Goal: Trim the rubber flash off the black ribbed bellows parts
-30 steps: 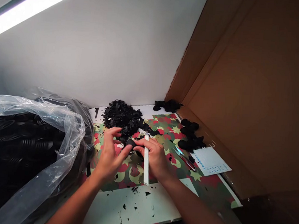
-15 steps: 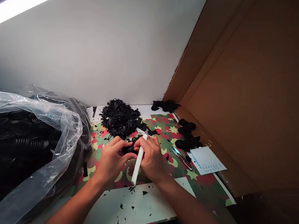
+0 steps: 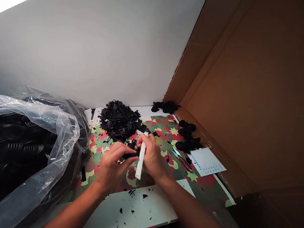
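Note:
A small black part [image 3: 129,155] is pinched between the thumb and fingers of my left hand [image 3: 113,163]. My right hand [image 3: 150,156] grips a tool with a long white handle [image 3: 141,159], which slants toward me; its far tip is hard to make out beside the black part. Just beyond both hands lies a heap of black scraps [image 3: 120,120]. Under them is a camouflage-patterned sheet [image 3: 173,131] with stars, and nearer me a white board [image 3: 134,211] with scattered black bits.
On the left, a clear plastic bag [image 3: 68,135] holds many black ribbed parts [image 3: 15,145]. To the right are black clumps [image 3: 188,136], tweezers or a slim metal tool [image 3: 182,160], and a printed white card [image 3: 207,162]. A cardboard wall [image 3: 247,100] stands beyond.
The white handle has become more upright and its near end has moved up. My right hand has risen slightly, and the whole view has shifted a little.

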The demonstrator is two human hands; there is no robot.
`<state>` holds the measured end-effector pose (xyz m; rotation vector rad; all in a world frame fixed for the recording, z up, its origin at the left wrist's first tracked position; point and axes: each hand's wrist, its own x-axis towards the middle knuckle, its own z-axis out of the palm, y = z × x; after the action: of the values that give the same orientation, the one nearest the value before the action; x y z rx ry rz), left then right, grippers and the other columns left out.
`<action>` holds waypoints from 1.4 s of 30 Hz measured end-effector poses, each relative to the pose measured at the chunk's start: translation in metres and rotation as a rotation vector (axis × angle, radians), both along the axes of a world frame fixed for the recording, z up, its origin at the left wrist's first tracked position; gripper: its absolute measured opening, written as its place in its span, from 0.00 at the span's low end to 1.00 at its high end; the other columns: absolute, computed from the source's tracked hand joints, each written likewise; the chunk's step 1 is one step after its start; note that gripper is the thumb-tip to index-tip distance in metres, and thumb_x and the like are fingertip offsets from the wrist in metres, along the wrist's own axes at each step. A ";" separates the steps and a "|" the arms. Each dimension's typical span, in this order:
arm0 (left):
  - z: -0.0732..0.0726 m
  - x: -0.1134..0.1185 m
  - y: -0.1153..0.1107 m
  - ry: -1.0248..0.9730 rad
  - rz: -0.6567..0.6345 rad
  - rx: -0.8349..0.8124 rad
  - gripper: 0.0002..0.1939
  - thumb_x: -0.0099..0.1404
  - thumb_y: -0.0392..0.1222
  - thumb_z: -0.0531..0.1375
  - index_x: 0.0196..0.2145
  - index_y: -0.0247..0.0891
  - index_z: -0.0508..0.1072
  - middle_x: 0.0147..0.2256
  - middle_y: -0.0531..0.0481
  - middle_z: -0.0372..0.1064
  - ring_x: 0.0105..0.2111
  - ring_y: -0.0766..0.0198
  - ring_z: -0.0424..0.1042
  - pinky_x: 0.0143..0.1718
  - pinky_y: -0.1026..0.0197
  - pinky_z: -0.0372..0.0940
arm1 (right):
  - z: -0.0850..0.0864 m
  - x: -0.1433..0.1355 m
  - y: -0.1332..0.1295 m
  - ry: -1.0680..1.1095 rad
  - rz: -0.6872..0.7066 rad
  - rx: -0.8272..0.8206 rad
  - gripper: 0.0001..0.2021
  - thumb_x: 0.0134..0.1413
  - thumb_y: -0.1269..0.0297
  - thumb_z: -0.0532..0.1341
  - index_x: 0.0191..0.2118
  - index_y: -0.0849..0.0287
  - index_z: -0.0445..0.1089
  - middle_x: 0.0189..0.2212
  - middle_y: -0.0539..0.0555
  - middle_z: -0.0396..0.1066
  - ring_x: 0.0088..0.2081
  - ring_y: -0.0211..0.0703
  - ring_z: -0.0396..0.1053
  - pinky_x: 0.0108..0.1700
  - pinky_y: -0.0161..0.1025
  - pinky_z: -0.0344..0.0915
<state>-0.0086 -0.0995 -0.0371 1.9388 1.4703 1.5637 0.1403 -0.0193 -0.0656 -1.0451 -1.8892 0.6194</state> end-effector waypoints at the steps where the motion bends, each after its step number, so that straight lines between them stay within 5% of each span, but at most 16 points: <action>1: 0.003 0.000 -0.002 -0.049 -0.036 0.016 0.04 0.62 0.43 0.71 0.32 0.42 0.82 0.27 0.50 0.77 0.29 0.60 0.75 0.32 0.60 0.69 | -0.003 0.005 0.007 0.001 -0.037 -0.025 0.09 0.53 0.75 0.54 0.29 0.54 0.64 0.29 0.52 0.68 0.33 0.47 0.66 0.35 0.38 0.60; 6: 0.010 -0.009 0.001 -0.425 -0.027 -0.151 0.15 0.51 0.49 0.77 0.34 0.41 0.83 0.30 0.49 0.78 0.30 0.60 0.74 0.31 0.62 0.69 | -0.018 0.026 0.032 -0.045 0.008 -0.091 0.09 0.56 0.71 0.60 0.26 0.54 0.70 0.24 0.49 0.70 0.30 0.46 0.67 0.34 0.38 0.59; 10: 0.005 -0.016 0.007 -0.549 -0.032 -0.311 0.18 0.45 0.45 0.79 0.33 0.39 0.83 0.30 0.49 0.77 0.30 0.62 0.73 0.30 0.64 0.68 | -0.018 0.022 0.026 -0.065 0.042 -0.095 0.07 0.56 0.65 0.67 0.27 0.53 0.75 0.31 0.52 0.78 0.39 0.51 0.70 0.43 0.43 0.62; 13: 0.000 -0.016 0.008 -0.558 -0.050 -0.321 0.17 0.46 0.42 0.78 0.35 0.40 0.83 0.32 0.49 0.78 0.31 0.61 0.74 0.34 0.62 0.71 | -0.009 0.018 0.016 -0.002 0.051 -0.116 0.08 0.60 0.59 0.66 0.30 0.53 0.76 0.35 0.54 0.79 0.43 0.52 0.70 0.47 0.47 0.63; 19: -0.006 -0.016 0.009 -0.388 -0.002 -0.262 0.15 0.49 0.45 0.77 0.36 0.43 0.85 0.34 0.48 0.79 0.36 0.57 0.77 0.40 0.57 0.73 | 0.001 0.004 -0.004 0.283 0.332 -0.304 0.23 0.60 0.40 0.63 0.29 0.56 0.77 0.23 0.50 0.72 0.27 0.42 0.67 0.32 0.39 0.64; 29: -0.004 -0.012 0.007 -0.543 0.044 -0.297 0.17 0.44 0.50 0.79 0.31 0.42 0.86 0.31 0.46 0.81 0.33 0.57 0.78 0.35 0.59 0.73 | 0.016 0.004 -0.014 0.505 0.372 -0.629 0.19 0.54 0.45 0.68 0.27 0.57 0.73 0.22 0.48 0.68 0.24 0.36 0.62 0.27 0.35 0.61; 42: -0.004 -0.009 0.005 -0.597 0.018 -0.315 0.11 0.46 0.44 0.79 0.28 0.42 0.86 0.28 0.48 0.78 0.29 0.61 0.75 0.33 0.61 0.70 | 0.024 0.004 -0.018 0.577 0.356 -0.698 0.22 0.50 0.43 0.69 0.23 0.57 0.70 0.20 0.48 0.67 0.25 0.38 0.63 0.33 0.39 0.66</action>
<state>-0.0179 -0.0940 -0.0409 1.1497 1.3600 1.6069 0.1446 -0.0374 -0.0420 -0.7995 -1.3563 1.6732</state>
